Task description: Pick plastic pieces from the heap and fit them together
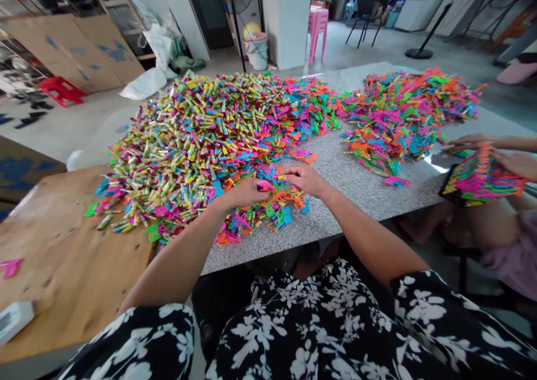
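My left hand (pixel 246 193) is closed around a bright pink plastic piece (pixel 264 186) over the near edge of the heap. Facing it, my right hand (pixel 307 179) pinches a small yellow-and-red tube (pixel 279 177), whose tip shows at the fingertips. The two hands are a short way apart. Below and around them lie loose plastic pieces (pixel 282 217) in pink, orange, green and blue, with cut-out shapes. Behind my left hand rises a large pile of small shiny colored tubes (pixel 184 128). My fingers partly hide both held things.
Another heap of colored plastic pieces (pixel 398 117) lies farther right on the speckled stone table (pixel 327 167). At the right, a co-worker's hands (pixel 512 162) hold a dark tray of such pieces (pixel 482 178). A wooden board (pixel 84 257) with a white device (pixel 15 321) adjoins on the left.
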